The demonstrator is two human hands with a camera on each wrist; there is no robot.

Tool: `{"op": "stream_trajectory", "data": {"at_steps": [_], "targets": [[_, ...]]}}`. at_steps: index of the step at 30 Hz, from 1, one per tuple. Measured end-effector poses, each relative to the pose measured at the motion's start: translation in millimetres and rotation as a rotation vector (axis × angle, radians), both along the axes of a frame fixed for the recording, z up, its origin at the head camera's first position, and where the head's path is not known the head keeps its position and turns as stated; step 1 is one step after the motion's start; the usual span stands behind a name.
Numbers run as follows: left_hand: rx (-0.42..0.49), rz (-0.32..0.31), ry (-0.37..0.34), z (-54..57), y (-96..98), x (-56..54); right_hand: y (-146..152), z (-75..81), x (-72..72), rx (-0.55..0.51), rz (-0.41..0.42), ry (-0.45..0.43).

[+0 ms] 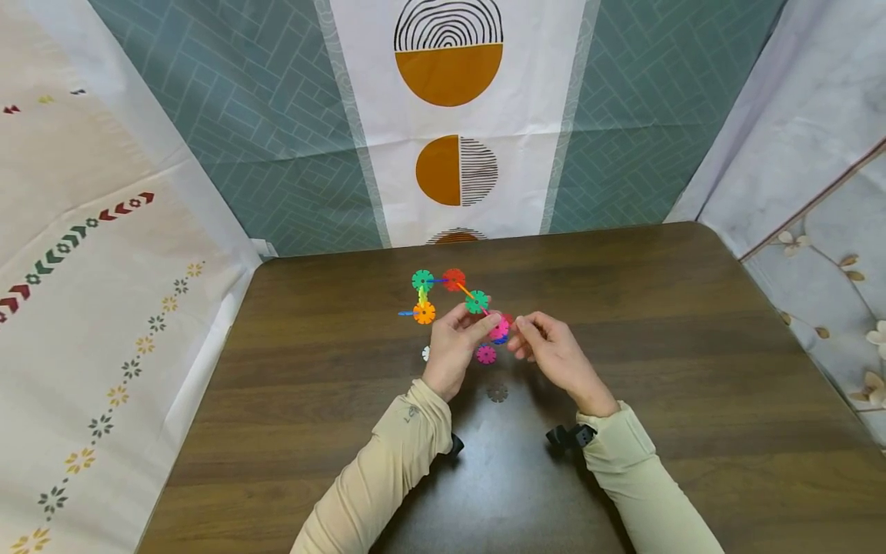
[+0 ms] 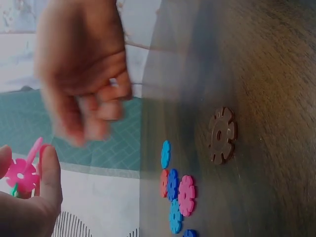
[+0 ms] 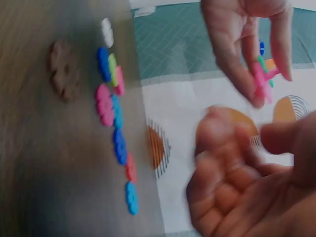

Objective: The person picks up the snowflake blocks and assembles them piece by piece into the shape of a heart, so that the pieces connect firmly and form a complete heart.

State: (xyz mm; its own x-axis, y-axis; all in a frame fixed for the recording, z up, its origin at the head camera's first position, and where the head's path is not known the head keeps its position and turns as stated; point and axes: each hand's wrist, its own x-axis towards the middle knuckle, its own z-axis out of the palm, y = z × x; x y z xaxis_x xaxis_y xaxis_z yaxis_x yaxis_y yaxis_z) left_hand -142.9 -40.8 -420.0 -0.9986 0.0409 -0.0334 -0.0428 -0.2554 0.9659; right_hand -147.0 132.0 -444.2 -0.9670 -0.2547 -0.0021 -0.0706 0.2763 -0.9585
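Head: left hand (image 1: 450, 348) pinches pink disc (image 1: 499, 327) at one end of the linked disc chain (image 1: 454, 279). Chain bends up and left from the grip, then down to orange disc (image 1: 424, 312); greens and a red face the camera, other links sit edge-on. Right hand (image 1: 557, 355) is just right of the pinch, fingers bent. Brown disc (image 1: 497, 392) lies on the wooden table (image 1: 298, 400) on the near side of the hands; white disc (image 1: 425, 353) shows just left of the left hand.

Left wrist: pink disc sits between left thumb and finger, pink edge-on link in it, bit of green below. Right hand is blurred, near but apart from it. Brown disc is flat on the table; light blue disc (image 2: 166, 154) and other loose discs lie grouped farther off.

Right wrist: right thumb and fingers are loosely bent with a gap between, nothing visible in them. Left hand's pinch is clear of the table. Lime disc (image 3: 113, 69) lies among the loose discs.
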Motion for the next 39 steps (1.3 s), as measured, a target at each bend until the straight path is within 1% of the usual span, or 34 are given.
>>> {"op": "stream_trajectory", "data": {"at_steps": [3,5,7,11,14,17,23,27,32,34,36,39], "targets": [[0.026,0.012,-0.02,1.1,-2.0,-0.7,-3.2,-8.7,-1.9,0.209,0.059,-0.017],[0.034,0.013,-0.029,0.8,-3.0,-1.0,-7.2,-14.2,-2.8,0.353,0.099,-0.008],[0.042,0.013,-0.039,0.3,-4.0,-1.3,-12.6,-15.9,-2.6,0.474,0.125,-0.014],[0.06,0.015,-0.046,0.0,-6.1,-1.3,-21.9,-17.6,-1.7,0.653,0.167,0.002],[0.057,0.017,-0.043,0.6,-7.6,-0.9,-26.0,-18.5,0.7,0.728,0.207,0.018],[0.051,0.013,-0.034,1.4,-9.1,-1.2,-27.6,-19.2,3.3,0.749,0.225,0.025],[0.049,0.024,-0.032,1.5,-12.0,-2.7,-27.2,-17.8,6.3,0.738,0.225,0.021],[0.049,0.033,-0.031,2.7,-13.6,-2.9,-26.8,-16.6,7.1,0.745,0.254,0.021],[0.061,0.024,-0.027,4.6,-14.1,-2.9,-24.5,-17.2,7.6,0.73,0.295,0.053],[0.066,0.027,-0.029,5.0,-14.3,-2.6,-23.1,-17.7,7.6,0.7,0.301,0.066],[0.068,0.034,-0.034,5.5,-14.7,-2.1,-21.6,-16.8,7.9,0.644,0.28,0.07],[0.059,0.046,-0.043,5.3,-15.4,-2.1,-18.9,-13.8,8.5,0.505,0.2,0.085]]}}
